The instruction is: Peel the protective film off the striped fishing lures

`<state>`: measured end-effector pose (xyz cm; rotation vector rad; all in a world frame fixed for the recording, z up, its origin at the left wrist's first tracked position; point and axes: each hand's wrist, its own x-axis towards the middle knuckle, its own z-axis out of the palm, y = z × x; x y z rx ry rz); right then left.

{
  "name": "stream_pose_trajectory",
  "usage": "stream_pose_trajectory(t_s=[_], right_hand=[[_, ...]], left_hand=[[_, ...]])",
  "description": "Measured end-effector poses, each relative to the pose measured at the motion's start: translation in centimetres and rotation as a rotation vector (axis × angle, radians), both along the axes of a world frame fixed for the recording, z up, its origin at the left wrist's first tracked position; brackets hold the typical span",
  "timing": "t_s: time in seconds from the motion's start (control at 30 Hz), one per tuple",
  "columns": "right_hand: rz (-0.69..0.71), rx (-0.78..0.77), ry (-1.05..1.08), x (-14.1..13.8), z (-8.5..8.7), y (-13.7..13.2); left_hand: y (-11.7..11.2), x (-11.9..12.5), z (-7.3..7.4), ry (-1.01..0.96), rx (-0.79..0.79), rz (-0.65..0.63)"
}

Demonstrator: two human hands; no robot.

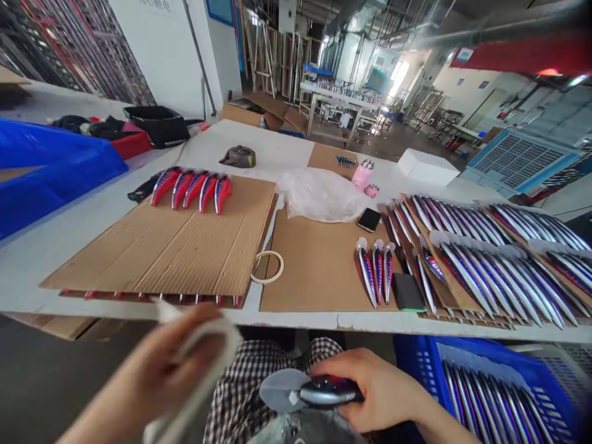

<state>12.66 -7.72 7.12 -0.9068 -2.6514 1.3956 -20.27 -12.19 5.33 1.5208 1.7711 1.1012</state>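
Note:
My right hand (370, 385) is closed around a dark-backed, silver fishing lure (326, 391) with a clear round diving lip pointing left. The lure is held low, over my lap. My left hand (185, 357), smeared by motion, is wrapped in or gripping a looped white cloth (226, 339) below the table edge. Ahead of it, a row of red-and-purple fishing lures (201, 191) lies along the far edge of a cardboard sheet (157, 246). Three purple-and-silver lures (378, 271) lie on another cardboard sheet (309, 271) in the middle.
A tape roll (267, 267) bridges the two sheets. Near the right lie a phone (369, 220), a dark block (409, 292) and stacked cardboard with many lures (481, 271). A blue crate (416, 351) stands below right. Behind are plastic wrap (319, 194) and a pink bottle (362, 174).

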Motion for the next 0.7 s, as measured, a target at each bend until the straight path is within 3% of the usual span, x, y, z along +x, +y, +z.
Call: stream_pose_trajectory(t_s=[0.07,0.17,0.23,0.37,0.7], right_hand=[[0.081,-0.028,-0.037,0.0,0.0,-0.4],[0.111,-0.084,-0.072,0.2,-0.1,-1.0],[0.085,-0.134,-0.081,0.4,-0.1,-1.4],[0.044,-0.191,-0.086,0.8,-0.3,-1.9],[0.064,-0.22,-0.066,0.4,0.3,-3.2]], left_hand=[[0.4,3.7,0.3,-0.049,-0.209,-0.487],[1.0,7.9,0.6,-0.076,-0.394,-0.751],[1.0,9.2,0.7,-0.082,-0.474,-0.795],[0.8,9.4,0.6,-0.075,-0.607,-0.811],[-0.5,10.7,1.3,0.03,-0.589,-0.882]])
